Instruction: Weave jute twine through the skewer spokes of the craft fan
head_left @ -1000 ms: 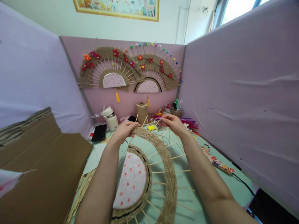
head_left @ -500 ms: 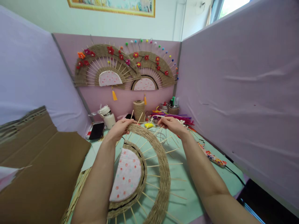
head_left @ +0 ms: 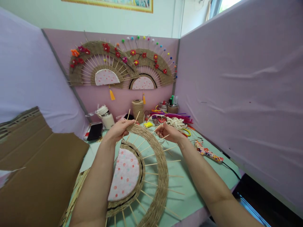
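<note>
A half-round fan frame (head_left: pixel 163 167) of woven twine and thin wooden sticks lies on the table, its curved side to the right. A white half-circle of cloth with red dots (head_left: pixel 124 176) covers its middle, edged by a black line. My left hand (head_left: pixel 119 130) is closed on the far end of the outer twine band, with stick tips poking up beside the fingers. My right hand (head_left: pixel 169 131) is pinched by the stick tips just right of the band. What lies between its fingers is too small to make out.
Behind stands a twine cone (head_left: pixel 138 111), with a white bottle (head_left: pixel 105 117) and phone (head_left: pixel 95 131) to its left. Cardboard (head_left: pixel 44 176) fills the left. A flower-patterned corded tool (head_left: pixel 208 153) lies right. Two finished fans (head_left: pixel 101 52) hang on the back panel.
My right hand has come slightly toward me, its fingers curled closer together by the stick tips. My left hand keeps its hold on the fan. The view has shifted a little.
</note>
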### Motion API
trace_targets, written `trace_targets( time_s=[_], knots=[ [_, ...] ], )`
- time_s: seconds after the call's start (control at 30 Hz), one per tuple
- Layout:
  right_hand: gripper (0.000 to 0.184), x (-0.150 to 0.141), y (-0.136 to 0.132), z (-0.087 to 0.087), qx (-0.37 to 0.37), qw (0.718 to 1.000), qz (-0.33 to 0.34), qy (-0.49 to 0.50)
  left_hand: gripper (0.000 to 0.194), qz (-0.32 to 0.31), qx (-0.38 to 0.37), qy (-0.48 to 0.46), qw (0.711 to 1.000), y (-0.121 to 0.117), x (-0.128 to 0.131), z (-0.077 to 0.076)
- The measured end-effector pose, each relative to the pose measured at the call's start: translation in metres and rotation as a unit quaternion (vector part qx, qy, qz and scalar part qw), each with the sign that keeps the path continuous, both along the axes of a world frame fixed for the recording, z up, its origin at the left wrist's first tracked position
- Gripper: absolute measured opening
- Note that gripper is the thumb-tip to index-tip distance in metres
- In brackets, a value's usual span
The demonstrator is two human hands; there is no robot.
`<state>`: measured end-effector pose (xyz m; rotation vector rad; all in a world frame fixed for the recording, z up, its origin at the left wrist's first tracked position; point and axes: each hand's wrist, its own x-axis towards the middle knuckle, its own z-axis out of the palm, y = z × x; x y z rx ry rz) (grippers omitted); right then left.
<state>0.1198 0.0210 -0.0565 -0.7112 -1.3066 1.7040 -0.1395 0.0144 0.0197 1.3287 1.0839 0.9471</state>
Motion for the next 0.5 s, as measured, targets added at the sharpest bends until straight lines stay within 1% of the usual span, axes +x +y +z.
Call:
trace_targets(
  time_s=[0.1, 0.23, 0.4, 0.5],
  knots=[
    [0.063, 0.004, 0.000, -0.010, 0.010, 1.000, -0.006, 0.005, 0.032, 0.009, -0.011, -0.007, 1.000, 0.001, 0.001, -0.002],
    [0.065, 0.009, 0.002, -0.019, 0.034, 0.999, 0.003, 0.000, 0.029, 0.018, -0.006, -0.016, 1.000, 0.004, 0.000, -0.006],
    [0.064, 0.009, 0.005, -0.024, 0.078, 0.994, -0.057, -0.042, 0.031, 0.048, 0.003, 0.008, 0.999, 0.006, 0.000, -0.012],
    [0.063, 0.009, 0.006, -0.025, 0.124, 0.987, -0.086, -0.063, 0.029, 0.054, -0.019, 0.009, 0.998, 0.005, 0.000, -0.012]
  ],
)
